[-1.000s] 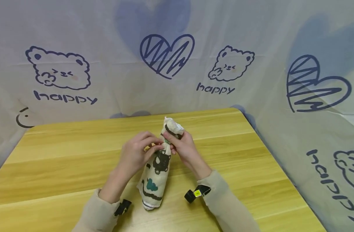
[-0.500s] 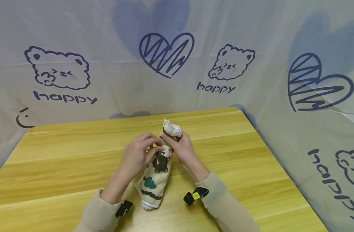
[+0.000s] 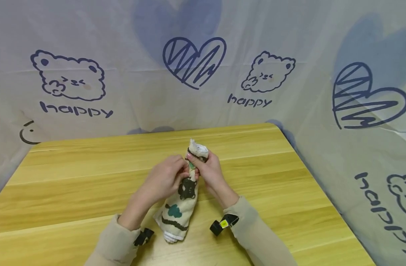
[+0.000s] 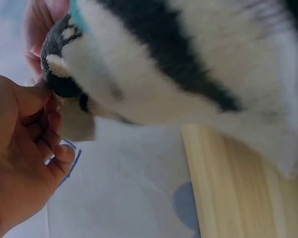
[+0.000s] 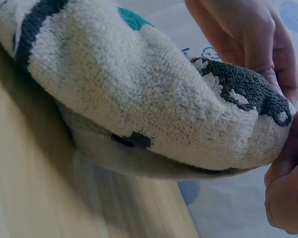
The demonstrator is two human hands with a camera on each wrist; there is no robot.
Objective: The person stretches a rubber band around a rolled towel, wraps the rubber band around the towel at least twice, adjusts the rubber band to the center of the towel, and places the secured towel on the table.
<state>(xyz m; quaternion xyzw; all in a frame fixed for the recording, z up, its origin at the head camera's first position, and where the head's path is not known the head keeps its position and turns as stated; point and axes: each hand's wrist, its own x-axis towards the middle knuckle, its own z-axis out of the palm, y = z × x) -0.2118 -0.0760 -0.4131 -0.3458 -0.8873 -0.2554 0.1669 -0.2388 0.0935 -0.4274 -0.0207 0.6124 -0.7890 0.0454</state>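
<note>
1. Left hand: fingers curled, pinching the rolled cream knitted sock with dark bear and teal cloud motifs at its upper part, just beside the dark bear motif.
2. Right hand: fingers curled around the same upper part from the opposite side; fingertips of both hands meet at the sock.
3. Left wrist view: left hand fingers press against the dark patch of the sock; the right hand is partly visible behind it.
4. Right wrist view: the sock fills the frame, with the left hand above it and the right hand at the lower right edge.
5. Sock position: lower end rests on the light wooden table with plank grain, near its middle; the upper end is raised and tilted away from the person.
6. Sleeves: both forearms wear beige sleeves with black wrist straps.
7. Surroundings: a pale fabric backdrop printed with navy bears, hearts and the word "happy" encloses the table at the rear and right.
</note>
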